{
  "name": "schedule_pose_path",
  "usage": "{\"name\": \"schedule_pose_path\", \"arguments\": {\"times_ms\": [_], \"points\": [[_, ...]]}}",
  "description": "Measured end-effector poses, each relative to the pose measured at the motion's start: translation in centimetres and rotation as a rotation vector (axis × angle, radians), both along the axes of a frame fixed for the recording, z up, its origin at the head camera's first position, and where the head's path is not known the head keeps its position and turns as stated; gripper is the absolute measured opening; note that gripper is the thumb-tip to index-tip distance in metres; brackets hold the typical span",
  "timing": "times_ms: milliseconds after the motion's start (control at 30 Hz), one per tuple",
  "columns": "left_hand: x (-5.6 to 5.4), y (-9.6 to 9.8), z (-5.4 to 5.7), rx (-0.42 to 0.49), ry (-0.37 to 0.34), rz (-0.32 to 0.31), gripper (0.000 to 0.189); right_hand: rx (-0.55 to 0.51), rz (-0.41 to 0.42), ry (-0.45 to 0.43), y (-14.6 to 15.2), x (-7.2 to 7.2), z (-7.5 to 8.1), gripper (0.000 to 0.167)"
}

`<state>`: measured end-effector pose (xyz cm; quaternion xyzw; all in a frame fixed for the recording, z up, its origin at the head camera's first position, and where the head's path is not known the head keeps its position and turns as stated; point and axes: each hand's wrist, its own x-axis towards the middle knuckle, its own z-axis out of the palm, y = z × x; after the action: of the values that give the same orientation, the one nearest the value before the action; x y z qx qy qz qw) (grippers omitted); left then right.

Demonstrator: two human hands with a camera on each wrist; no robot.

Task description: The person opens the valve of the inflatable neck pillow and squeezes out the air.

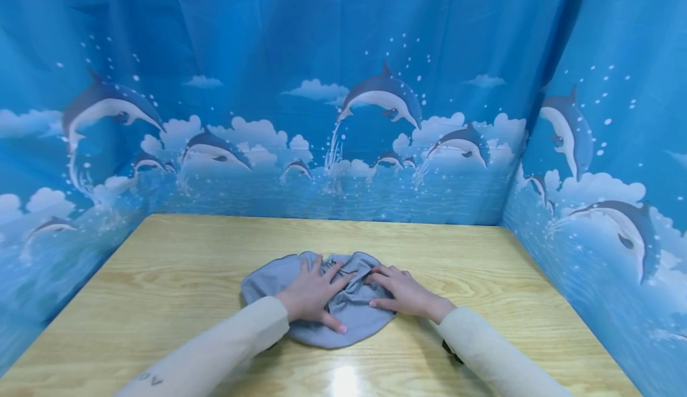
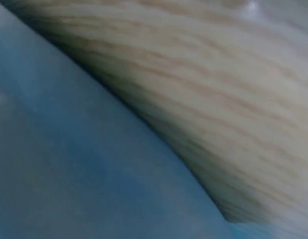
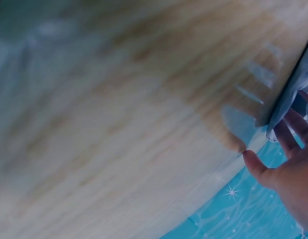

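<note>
A soft grey cloth piece (image 1: 343, 325), apparently a floppy hat, lies crumpled on the wooden table. It has a rounded, dark-edged outline, folds in the middle and partly covered dark lettering near the top. My left hand (image 1: 310, 294) rests palm down across its middle, fingers spread. On its right side lies my right hand (image 1: 401, 291), the fingers slightly bent and touching the cloth. In the right wrist view, that hand (image 3: 295, 179) shows at the right edge beside the grey cloth, its thumb apart from the other fingers. The left hand is out of sight in the left wrist view.
The light wooden table (image 1: 188, 248) stretches around the cloth on all sides. Blue curtains (image 1: 300, 39) printed with dolphins and clouds hang behind it and along its left and right sides. A blurred blue-grey surface (image 2: 94, 149) fills the lower left of the left wrist view.
</note>
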<state>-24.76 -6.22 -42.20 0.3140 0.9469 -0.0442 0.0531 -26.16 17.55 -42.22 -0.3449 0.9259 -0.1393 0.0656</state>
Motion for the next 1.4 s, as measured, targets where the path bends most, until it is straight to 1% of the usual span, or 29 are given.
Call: {"name": "schedule_pose_path", "arguments": {"times_ms": [167,233,300,367,433,467,533,633,733,933,1100,1200,1333,1400], "points": [[0.1,0.0,0.0,-0.001,-0.003,0.003,0.101,0.004,-0.001,0.005,0.0,0.0,-0.1,0.042],[0.0,-0.1,-0.1,0.019,-0.022,0.002,0.100,0.004,-0.002,0.002,0.0,-0.1,-0.2,0.042],[0.0,-0.3,0.0,0.057,-0.059,-0.005,0.101,-0.001,0.000,0.001,0.1,-0.1,-0.3,0.042],[-0.1,-0.6,0.3,0.107,-0.106,-0.027,0.105,-0.005,0.002,-0.004,0.1,-0.1,-0.3,0.042],[-0.2,-1.1,0.6,0.137,-0.148,-0.065,0.110,-0.008,0.000,-0.011,0.1,-0.2,-0.3,0.042],[-0.3,-1.3,0.7,0.145,-0.162,-0.086,0.114,-0.007,-0.001,-0.014,0.2,-0.2,-0.3,0.041],[-0.4,-1.6,1.0,0.131,-0.172,-0.124,0.119,-0.004,-0.005,-0.024,0.2,-0.2,-0.3,0.041],[-0.4,-1.7,1.0,0.077,-0.156,-0.144,0.123,-0.007,-0.006,-0.029,0.2,-0.2,-0.3,0.041],[-0.4,-1.5,0.9,0.036,-0.135,-0.127,0.120,-0.012,-0.001,-0.029,0.2,-0.2,-0.2,0.041],[-0.2,-1.1,0.9,-0.007,-0.107,-0.094,0.114,-0.019,0.006,-0.022,0.3,-0.2,-0.1,0.043],[-0.1,-0.8,1.1,-0.036,-0.107,-0.081,0.114,-0.032,0.006,0.027,0.3,-0.4,-0.2,0.047],[-0.1,-0.8,1.1,-0.040,-0.109,-0.078,0.114,-0.053,0.010,0.077,0.4,-0.5,-0.3,0.051],[-0.1,-0.8,1.1,-0.042,-0.108,-0.077,0.115,-0.090,0.010,0.140,0.3,-0.5,-0.2,0.063],[-0.1,-0.9,1.0,-0.048,-0.105,-0.077,0.115,-0.096,0.007,0.150,0.2,-0.4,-0.1,0.070]]}}
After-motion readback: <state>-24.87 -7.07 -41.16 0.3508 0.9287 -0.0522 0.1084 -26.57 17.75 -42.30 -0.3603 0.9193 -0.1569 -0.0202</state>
